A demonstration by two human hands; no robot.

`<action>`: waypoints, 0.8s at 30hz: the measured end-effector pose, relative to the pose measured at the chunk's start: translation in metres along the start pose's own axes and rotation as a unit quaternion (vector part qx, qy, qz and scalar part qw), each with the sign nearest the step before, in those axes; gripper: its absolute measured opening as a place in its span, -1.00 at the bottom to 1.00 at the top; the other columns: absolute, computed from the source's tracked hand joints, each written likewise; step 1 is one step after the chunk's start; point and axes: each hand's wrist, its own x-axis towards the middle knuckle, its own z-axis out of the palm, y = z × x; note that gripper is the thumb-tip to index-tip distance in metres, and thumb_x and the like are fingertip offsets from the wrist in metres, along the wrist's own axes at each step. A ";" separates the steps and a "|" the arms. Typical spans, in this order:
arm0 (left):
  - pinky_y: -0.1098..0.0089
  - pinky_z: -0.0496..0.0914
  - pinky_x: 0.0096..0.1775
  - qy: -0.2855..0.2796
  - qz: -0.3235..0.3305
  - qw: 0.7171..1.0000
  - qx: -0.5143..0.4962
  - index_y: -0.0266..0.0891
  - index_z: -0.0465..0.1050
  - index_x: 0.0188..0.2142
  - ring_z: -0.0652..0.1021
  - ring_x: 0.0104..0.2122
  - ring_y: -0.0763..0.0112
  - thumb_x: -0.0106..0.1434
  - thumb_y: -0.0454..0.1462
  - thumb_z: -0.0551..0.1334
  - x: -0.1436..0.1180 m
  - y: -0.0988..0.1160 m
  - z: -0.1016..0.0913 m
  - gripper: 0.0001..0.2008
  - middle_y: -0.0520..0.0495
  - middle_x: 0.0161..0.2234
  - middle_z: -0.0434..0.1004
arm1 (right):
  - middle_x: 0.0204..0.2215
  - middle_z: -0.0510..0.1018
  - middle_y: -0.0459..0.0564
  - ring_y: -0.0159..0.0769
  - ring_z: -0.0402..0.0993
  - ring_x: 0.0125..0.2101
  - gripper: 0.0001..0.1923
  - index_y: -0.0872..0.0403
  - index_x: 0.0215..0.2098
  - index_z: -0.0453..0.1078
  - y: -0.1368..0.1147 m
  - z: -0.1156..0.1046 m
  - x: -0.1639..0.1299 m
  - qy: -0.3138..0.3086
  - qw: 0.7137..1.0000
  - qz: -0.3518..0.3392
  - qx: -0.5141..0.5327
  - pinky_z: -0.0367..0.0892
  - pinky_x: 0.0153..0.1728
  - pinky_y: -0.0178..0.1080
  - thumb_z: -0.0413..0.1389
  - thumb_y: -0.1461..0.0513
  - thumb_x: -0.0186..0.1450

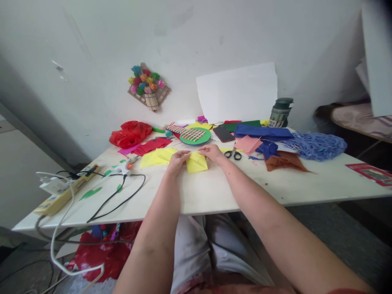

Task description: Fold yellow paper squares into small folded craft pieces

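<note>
Between my hands is a small square of yellow crepe paper [197, 163], lifted just above the white table [208, 196]. My left hand [178, 160] pinches its upper left corner, and my right hand [212, 154] pinches the upper right. A larger piece of yellow paper [157, 157] lies just left of my left hand. Scissors with black handles [232, 154] rest to the right of my right hand. Behind the hands lies a green, round-ended craft piece with a lattice of thin sticks [196, 135].
A glue gun [125, 166] with a looping black cord and a power strip [67, 192] occupy the left side. Red paper [153, 145], a phone [223, 134], blue paper [263, 131], brown paper [284, 161], blue stringy material [320, 145] and a green bottle [280, 112] lie or stand around.
</note>
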 end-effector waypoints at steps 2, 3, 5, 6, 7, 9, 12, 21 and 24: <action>0.47 0.32 -0.43 0.004 0.001 1.000 0.005 -0.31 0.41 -0.32 0.44 -0.49 0.47 -0.17 -0.19 0.32 0.000 -0.001 0.001 -0.63 -0.04 -0.47 0.45 | -0.67 0.39 -0.12 -0.54 0.21 -0.70 -0.77 0.18 -0.38 0.41 -0.001 0.000 -0.001 -0.001 1.000 -0.004 -0.007 0.05 -0.76 -0.47 0.15 0.22 -0.01; 0.47 0.32 -0.44 0.006 0.001 1.000 0.006 -0.31 0.41 -0.33 0.44 -0.50 0.47 -0.18 -0.19 0.32 0.000 -0.001 0.001 -0.63 -0.03 -0.48 0.45 | -0.67 0.39 -0.12 -0.54 0.22 -0.70 -0.77 0.18 -0.38 0.41 -0.001 0.001 -0.001 -0.002 1.000 -0.004 -0.011 0.05 -0.76 -0.47 0.15 0.21 0.00; 0.47 0.31 -0.44 0.006 0.000 1.000 0.005 -0.31 0.41 -0.34 0.44 -0.51 0.48 -0.19 -0.19 0.33 0.000 -0.001 0.001 -0.62 -0.03 -0.49 0.45 | -0.65 0.40 -0.11 -0.52 0.23 -0.70 -0.77 0.17 -0.38 0.41 -0.001 0.000 -0.001 -0.009 1.000 -0.003 -0.015 0.04 -0.76 -0.46 0.14 0.19 0.01; 0.47 0.31 -0.44 0.005 0.002 1.000 0.005 -0.31 0.41 -0.34 0.44 -0.51 0.48 -0.19 -0.19 0.33 0.001 -0.001 0.001 -0.62 -0.02 -0.50 0.45 | -0.64 0.41 -0.11 -0.52 0.24 -0.69 -0.77 0.16 -0.38 0.41 -0.001 0.000 -0.001 -0.016 1.000 -0.003 -0.014 0.04 -0.76 -0.46 0.13 0.18 0.02; 0.48 0.31 -0.45 0.006 0.004 1.000 0.007 -0.31 0.41 -0.34 0.43 -0.52 0.49 -0.19 -0.19 0.33 0.001 0.000 0.001 -0.62 -0.01 -0.51 0.44 | -0.62 0.42 -0.10 -0.51 0.26 -0.69 -0.77 0.16 -0.38 0.41 -0.002 -0.001 -0.002 -0.024 1.000 -0.004 -0.009 0.05 -0.77 -0.46 0.12 0.17 0.04; 0.49 0.29 -0.47 0.017 0.006 1.000 0.014 -0.32 0.41 -0.33 0.43 -0.54 0.50 -0.19 -0.19 0.33 0.001 0.001 0.002 -0.62 0.01 -0.56 0.42 | -0.60 0.43 -0.09 -0.50 0.28 -0.67 -0.78 0.16 -0.37 0.40 -0.003 -0.003 -0.003 -0.043 0.999 -0.004 0.007 0.05 -0.77 -0.46 0.08 0.17 0.08; 0.51 0.27 -0.50 0.033 0.006 0.999 0.022 -0.33 0.42 -0.33 0.42 -0.55 0.50 -0.19 -0.20 0.33 0.001 0.003 0.002 -0.62 0.03 -0.61 0.39 | -0.61 0.44 -0.08 -0.49 0.30 -0.66 -0.78 0.17 -0.37 0.39 -0.005 -0.007 -0.005 -0.069 0.997 0.006 0.037 0.06 -0.77 -0.46 0.04 0.18 0.11; 0.50 0.29 -0.48 0.035 0.008 0.999 0.030 -0.33 0.41 -0.28 0.43 -0.52 0.47 -0.17 -0.19 0.32 0.001 0.004 0.001 -0.58 0.03 -0.62 0.38 | -0.66 0.41 -0.14 -0.51 0.26 -0.70 -0.78 0.19 -0.32 0.35 0.002 -0.008 0.001 -0.069 0.997 0.008 0.037 0.07 -0.79 -0.47 0.13 0.33 0.01; 0.50 0.28 -0.49 0.033 0.013 0.999 0.030 -0.33 0.41 -0.29 0.43 -0.53 0.48 -0.17 -0.19 0.33 0.002 0.003 0.001 -0.59 0.03 -0.62 0.37 | -0.68 0.39 -0.16 -0.53 0.24 -0.72 -0.78 0.18 -0.33 0.35 0.002 -0.007 0.001 -0.061 0.997 0.017 0.039 0.07 -0.79 -0.47 0.14 0.34 0.00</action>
